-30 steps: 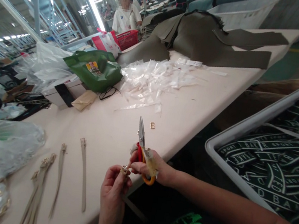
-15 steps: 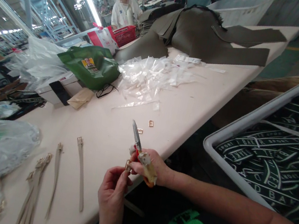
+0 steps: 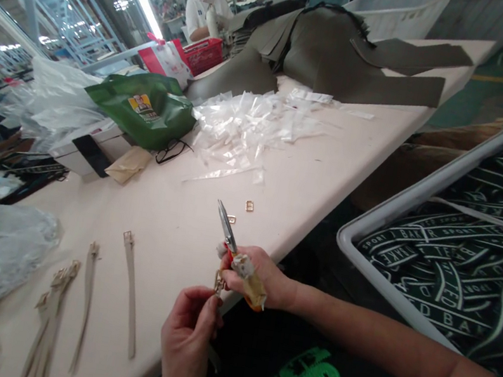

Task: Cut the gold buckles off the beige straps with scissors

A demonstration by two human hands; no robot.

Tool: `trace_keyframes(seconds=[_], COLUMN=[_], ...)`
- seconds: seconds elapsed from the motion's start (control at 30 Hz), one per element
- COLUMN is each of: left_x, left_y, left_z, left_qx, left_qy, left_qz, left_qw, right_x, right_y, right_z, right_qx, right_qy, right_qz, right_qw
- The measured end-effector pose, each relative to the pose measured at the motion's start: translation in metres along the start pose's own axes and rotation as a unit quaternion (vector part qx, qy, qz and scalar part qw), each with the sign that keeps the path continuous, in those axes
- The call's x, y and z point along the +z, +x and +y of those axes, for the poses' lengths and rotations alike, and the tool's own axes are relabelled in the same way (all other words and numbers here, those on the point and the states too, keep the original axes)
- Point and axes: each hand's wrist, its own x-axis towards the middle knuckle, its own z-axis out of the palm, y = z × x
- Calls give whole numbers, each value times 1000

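Observation:
My right hand (image 3: 260,277) is closed around orange-handled scissors (image 3: 233,253), blades shut and pointing up and left over the table's near edge. My left hand (image 3: 189,332) sits just below it, fingers pinched on a thin beige strap whose gold buckle (image 3: 219,284) shows between the two hands. The strap's tail (image 3: 213,357) hangs down past my left hand. Both hands hover at the edge of the white table (image 3: 333,163).
Several beige buckled straps (image 3: 128,293) lie on the table to the left. Two loose gold buckles (image 3: 249,205) lie beyond the scissors. A heap of clear plastic sleeves (image 3: 247,126), a green bag (image 3: 146,108), glasses (image 3: 171,149) and olive fabric (image 3: 332,54) sit farther back. A grey bin of printed webbing (image 3: 467,250) stands right. A person works at the far end.
My left hand has dropped lower and the buckle moved up toward my right hand. The scissors tilted further left. The view shifted slightly.

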Motion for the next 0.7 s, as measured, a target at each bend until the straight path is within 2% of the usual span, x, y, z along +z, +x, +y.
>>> trace_keyframes(seconds=[0.13,0.2,0.3,0.4,0.53,0.6,0.63,0.7], left_x=[-3,-2,0,2,6,10,14,23], left_y=[-9,-12,-11,-4,4,3,3,7], left_z=[3,3,-1,-8,-16,-19,-21,-29], left_qx=[86,103,60,-8,-89,-95,-89,-50], left_qy=[140,166,85,-12,-105,-145,-156,-158], left_qz=[18,25,22,16,16,12,11,44], left_qw=[986,980,994,1000,990,985,984,985], right_x=[-3,-3,0,2,3,3,2,-1], right_y=[-3,-5,-8,-10,-15,-20,-21,-21], right_z=[-5,-2,7,15,16,18,21,31], right_qx=[91,83,-2,-115,-317,-350,-345,-348], right_qy=[70,42,-29,-88,-205,-244,-253,-243], right_qz=[-54,-52,-9,20,22,12,8,21], right_qw=[992,994,1000,989,926,904,904,905])
